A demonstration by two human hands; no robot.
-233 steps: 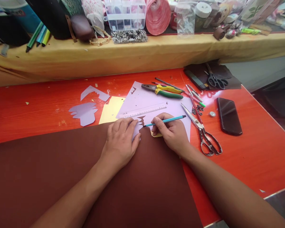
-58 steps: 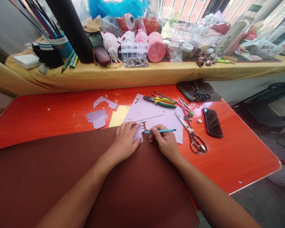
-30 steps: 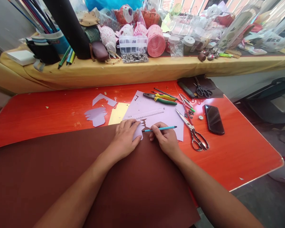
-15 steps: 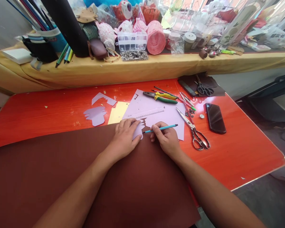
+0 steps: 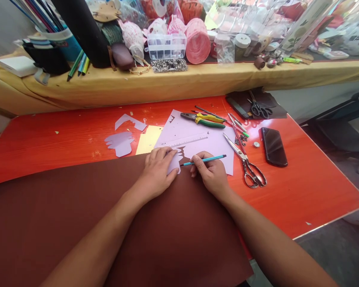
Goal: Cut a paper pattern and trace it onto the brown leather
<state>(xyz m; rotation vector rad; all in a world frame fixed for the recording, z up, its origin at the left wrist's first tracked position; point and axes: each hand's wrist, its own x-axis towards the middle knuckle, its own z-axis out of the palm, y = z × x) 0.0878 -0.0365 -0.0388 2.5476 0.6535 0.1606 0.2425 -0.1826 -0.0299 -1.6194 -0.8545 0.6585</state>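
left hand [image 5: 159, 169] palm-down, right fingers [image 5: 199, 162] pinched

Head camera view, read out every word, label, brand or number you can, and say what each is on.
No text is legible.
Clear ruler: markings too small to read.
White bag, upper right: dark lettering too blurred to read.
Blue tub, upper left: markings too blurred to read.

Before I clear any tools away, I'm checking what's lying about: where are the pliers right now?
In the head view, the pliers lie just right of centre, along the purple sheet's far edge, beyond the ruler and the right hand.
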